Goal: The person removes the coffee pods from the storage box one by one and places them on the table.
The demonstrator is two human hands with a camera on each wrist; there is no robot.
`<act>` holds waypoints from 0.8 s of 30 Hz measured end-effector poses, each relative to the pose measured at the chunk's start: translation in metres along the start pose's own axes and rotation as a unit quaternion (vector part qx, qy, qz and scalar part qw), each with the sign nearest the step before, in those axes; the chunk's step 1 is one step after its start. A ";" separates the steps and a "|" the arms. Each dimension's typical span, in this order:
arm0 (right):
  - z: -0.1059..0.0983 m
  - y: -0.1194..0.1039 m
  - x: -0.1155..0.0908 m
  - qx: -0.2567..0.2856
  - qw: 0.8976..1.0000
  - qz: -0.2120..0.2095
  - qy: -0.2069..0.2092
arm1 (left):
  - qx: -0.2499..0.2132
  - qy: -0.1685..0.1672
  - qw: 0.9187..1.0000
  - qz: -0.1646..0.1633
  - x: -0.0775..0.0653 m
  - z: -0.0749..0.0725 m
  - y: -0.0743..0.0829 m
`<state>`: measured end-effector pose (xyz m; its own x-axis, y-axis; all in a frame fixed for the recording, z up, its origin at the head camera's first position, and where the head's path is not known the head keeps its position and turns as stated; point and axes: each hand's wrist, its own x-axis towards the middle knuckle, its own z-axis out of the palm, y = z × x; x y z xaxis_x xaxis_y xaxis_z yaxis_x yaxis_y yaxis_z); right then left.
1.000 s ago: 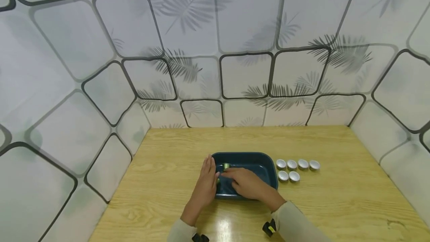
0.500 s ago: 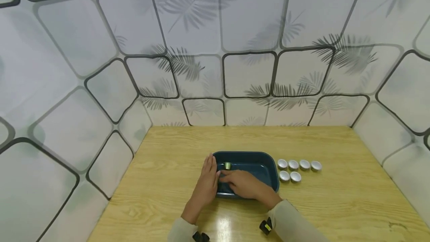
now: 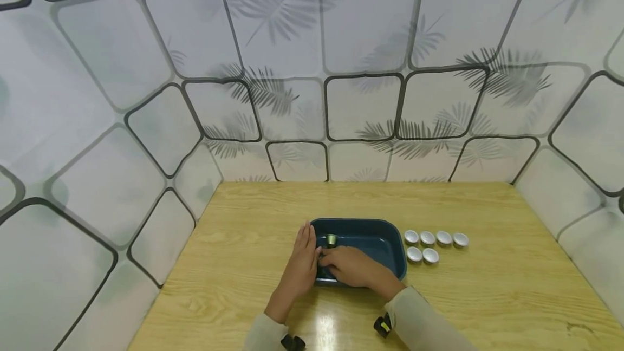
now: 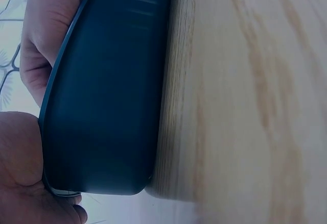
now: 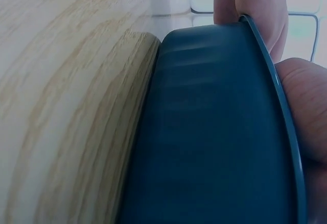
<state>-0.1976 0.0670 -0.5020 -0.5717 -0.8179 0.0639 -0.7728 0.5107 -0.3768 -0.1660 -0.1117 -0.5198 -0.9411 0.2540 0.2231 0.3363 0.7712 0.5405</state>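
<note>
A dark blue rectangular tray [image 3: 394,248] with raised walls sits on the wooden table. My left hand [image 3: 301,261] rests along the tray's left rim, its fingers straight and pointing away from me. Inside the tray, my right hand [image 3: 353,265] reaches over the near side to the left end, its fingertips close beside the left thumb. What those fingertips touch or hold is hidden. A small shiny green capsule-like piece [image 3: 331,240] stands in the tray just beyond the right fingers. Both wrist views show the tray's outer wall [image 4: 110,91] with parts of the hands over its rim.
Several small round white cups [image 3: 427,239] stand in two rows just right of the tray. The wooden table [image 3: 234,242] extends around everything. Patterned fabric walls [image 3: 361,112] enclose its back and sides.
A second green piece, seen beside the left thumb a second ago, is now out of sight by the hands. My right fingers have drawn slightly nearer to me, uncovering the standing green piece.
</note>
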 end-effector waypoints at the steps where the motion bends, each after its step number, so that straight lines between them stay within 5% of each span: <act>1: 0.000 -0.001 0.000 0.000 1.000 0.001 -0.002 | -0.001 -0.001 1.000 -0.001 0.000 0.000 0.000; 24: -0.004 -0.010 0.001 -0.069 0.996 0.038 0.033 | 0.001 0.006 1.000 0.007 -0.002 0.000 -0.001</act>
<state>-0.1912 0.0622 -0.4948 -0.6433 -0.7587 0.1026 -0.7547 0.6058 -0.2519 -0.1644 -0.1129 -0.5212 -0.9356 0.2585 0.2404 0.3500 0.7685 0.5357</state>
